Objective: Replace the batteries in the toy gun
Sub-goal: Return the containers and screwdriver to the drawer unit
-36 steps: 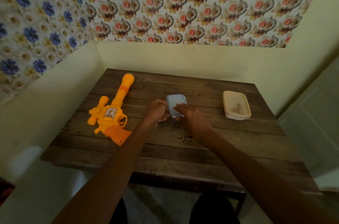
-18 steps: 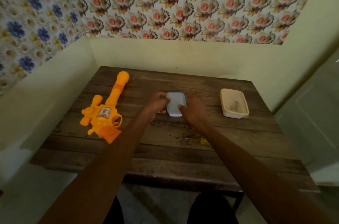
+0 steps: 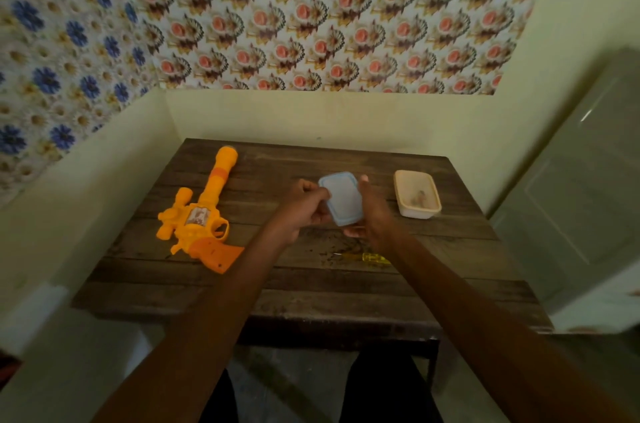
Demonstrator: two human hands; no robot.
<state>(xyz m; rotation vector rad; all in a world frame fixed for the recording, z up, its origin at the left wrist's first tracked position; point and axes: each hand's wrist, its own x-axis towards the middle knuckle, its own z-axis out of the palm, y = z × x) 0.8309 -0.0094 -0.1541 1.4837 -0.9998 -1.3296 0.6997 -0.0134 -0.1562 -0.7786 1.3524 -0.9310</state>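
Both my hands meet over the middle of the wooden table (image 3: 311, 287). My left hand (image 3: 303, 209) curls its fingers around the left edge of a small blue-lidded box (image 3: 342, 197). My right hand (image 3: 372, 214) clasps the right edge, its fingers running up the side and its thumb under the near end. The box is tilted, lid facing me; I cannot tell whether it touches the table. The orange toy gun (image 3: 199, 218) lies flat on the left of the table, well apart from my hands, barrel pointing far and grip toward the near edge. To the right sits an open beige tub (image 3: 417, 199); its contents are too blurred to name. A yellow-handled screwdriver (image 3: 374, 257) lies just near of my right wrist.
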